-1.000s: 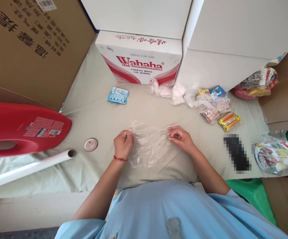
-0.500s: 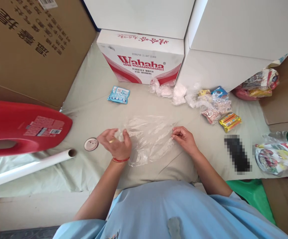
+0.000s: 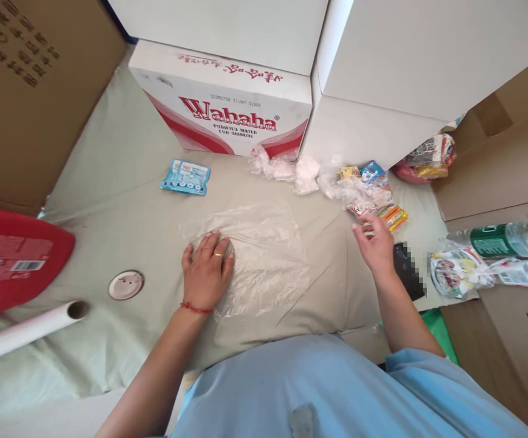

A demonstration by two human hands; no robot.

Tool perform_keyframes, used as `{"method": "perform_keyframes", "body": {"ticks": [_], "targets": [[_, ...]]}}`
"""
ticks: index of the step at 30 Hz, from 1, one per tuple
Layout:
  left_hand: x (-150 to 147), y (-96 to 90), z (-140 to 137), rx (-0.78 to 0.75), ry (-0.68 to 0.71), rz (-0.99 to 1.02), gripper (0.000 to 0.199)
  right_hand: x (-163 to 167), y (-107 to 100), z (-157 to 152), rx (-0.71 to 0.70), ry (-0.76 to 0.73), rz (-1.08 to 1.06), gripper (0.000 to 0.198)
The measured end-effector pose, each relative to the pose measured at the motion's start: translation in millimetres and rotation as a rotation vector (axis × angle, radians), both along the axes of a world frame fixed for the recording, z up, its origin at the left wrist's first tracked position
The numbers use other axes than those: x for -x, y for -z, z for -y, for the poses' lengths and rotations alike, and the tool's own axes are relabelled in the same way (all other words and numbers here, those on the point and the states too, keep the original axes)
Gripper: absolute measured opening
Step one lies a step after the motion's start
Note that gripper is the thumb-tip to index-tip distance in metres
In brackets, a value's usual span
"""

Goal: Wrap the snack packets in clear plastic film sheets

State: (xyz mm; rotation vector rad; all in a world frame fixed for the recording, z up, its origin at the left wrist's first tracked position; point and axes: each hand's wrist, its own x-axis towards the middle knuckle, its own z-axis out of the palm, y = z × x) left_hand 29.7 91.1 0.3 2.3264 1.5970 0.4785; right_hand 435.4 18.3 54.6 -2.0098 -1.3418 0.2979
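A clear plastic bag (image 3: pixel 268 261) lies spread flat on the cloth-covered surface in front of me. My left hand (image 3: pixel 207 271) rests palm down on the bag's left side, fingers stretched out. Over to the right, my right hand (image 3: pixel 376 243) is held just in front of a group of small snack packets, fingers loosely bent and apart, with nothing visible in them. Closest to it are a pink-and-white packet (image 3: pixel 362 209) and a yellow-and-orange packet (image 3: pixel 394 218). A blue packet (image 3: pixel 373 172) sits behind these.
Knotted clear plastic bundles (image 3: pixel 307 175) line the front of the Wahaha box (image 3: pixel 227 115). A light-blue pouch (image 3: pixel 185 177) lies left of them. On the left are a round badge (image 3: pixel 126 285), a white tube (image 3: pixel 31 331) and a red jug (image 3: pixel 22 261). Bottles (image 3: pixel 494 241) lie far right.
My right hand has let go of the bag's right edge and moved right to the snack packets. My left hand has flattened onto the bag. The view has shifted to the right.
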Motion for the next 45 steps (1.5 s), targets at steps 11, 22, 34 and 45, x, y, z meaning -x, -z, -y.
{"method": "perform_keyframes", "body": {"ticks": [11, 22, 34, 45], "targets": [[-1.1, -0.4, 0.4, -0.005, -0.001, 0.029, 0.045, -47.6, 10.1, -108.4, 0.232, -0.026, 0.457, 0.035], [1.2, 2.8, -1.4, -0.019, -0.007, 0.023, 0.044, -21.0, 22.5, -209.1, 0.15, -0.142, 0.395, 0.042], [-1.7, 1.3, -7.1, 0.067, 0.024, 0.052, 0.048, -38.5, -23.8, -142.2, 0.126, -0.131, 0.366, 0.048], [-23.6, 3.9, -31.8, 0.062, 0.352, -0.042, 0.054, 145.3, 39.4, -36.2, 0.053, -0.801, 0.287, 0.051]]}}
